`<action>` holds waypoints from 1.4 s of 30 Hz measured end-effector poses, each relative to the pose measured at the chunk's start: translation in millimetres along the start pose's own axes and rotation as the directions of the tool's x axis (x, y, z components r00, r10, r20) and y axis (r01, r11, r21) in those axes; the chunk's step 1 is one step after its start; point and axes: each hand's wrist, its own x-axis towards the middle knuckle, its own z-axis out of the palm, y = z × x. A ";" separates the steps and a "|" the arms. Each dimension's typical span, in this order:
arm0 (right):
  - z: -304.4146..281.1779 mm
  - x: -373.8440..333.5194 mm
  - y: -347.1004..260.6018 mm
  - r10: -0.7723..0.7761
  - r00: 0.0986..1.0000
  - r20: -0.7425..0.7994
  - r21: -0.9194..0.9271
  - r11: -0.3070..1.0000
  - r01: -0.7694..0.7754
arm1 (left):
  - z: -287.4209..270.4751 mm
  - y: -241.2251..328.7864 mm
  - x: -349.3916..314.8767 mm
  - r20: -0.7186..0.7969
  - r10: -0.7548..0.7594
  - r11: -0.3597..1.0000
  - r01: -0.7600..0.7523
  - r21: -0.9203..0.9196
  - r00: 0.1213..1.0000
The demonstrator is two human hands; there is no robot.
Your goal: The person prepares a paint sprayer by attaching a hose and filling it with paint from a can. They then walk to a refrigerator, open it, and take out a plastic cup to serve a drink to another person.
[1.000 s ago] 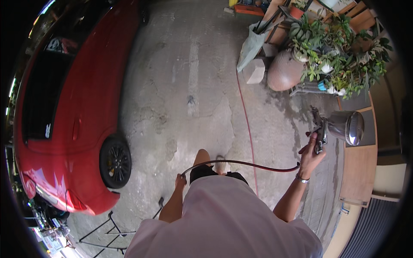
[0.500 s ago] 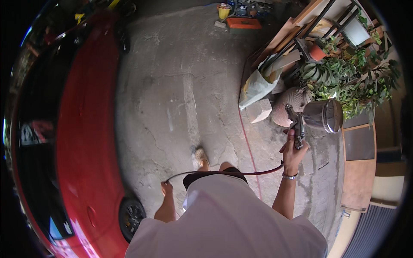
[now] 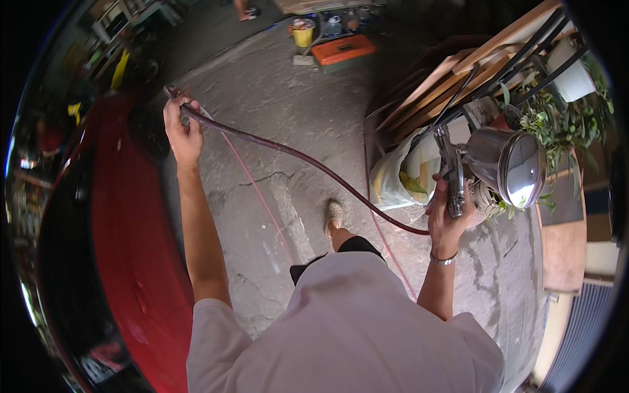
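Observation:
A metal spray gun [image 3: 451,171] with a shiny round cup [image 3: 503,165] is gripped by its handle in my right hand [image 3: 447,219], which wears a metal-banded watch. From below that hand a dark red hose [image 3: 288,150] arcs up and leftward. My left hand [image 3: 183,128] is raised at the far left with its fingers closed round the hose. A thinner pink-red line [image 3: 252,183] hangs from near my left hand to the floor.
A red car [image 3: 131,229] stands close on my left. To the right are a white sack [image 3: 393,180], leaning wooden boards [image 3: 426,95] and potted plants [image 3: 576,124]. Ahead on the concrete floor sit an orange-lidded toolbox [image 3: 344,49] and a yellow bucket [image 3: 303,36].
My left hand has risen from beside my body to far forward left, lifting the hose with it. My view has moved forward along the car. The spray gun stays in my right hand.

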 end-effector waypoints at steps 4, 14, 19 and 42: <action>49.7 85.8 10.5 0.072 0.996 -0.060 -0.085 0.993 -0.077 | 128.2 -81.4 11.7 0.375 -0.312 0.938 0.345 -0.022 0.873; 177.9 231.9 56.4 0.229 0.946 -0.230 -0.103 0.961 -0.258 | 406.2 -249.9 -91.7 0.822 -0.374 0.880 0.445 0.167 0.429; 241.2 292.7 66.0 0.326 0.880 -0.344 -0.296 0.852 -0.431 | 525.9 -295.5 -41.5 0.925 -0.142 0.902 0.431 -0.026 0.354; 295.4 531.5 146.2 0.195 0.431 -0.881 -0.080 0.836 -0.543 | 1045.9 71.0 457.4 -0.042 0.681 0.312 -0.341 -0.887 0.731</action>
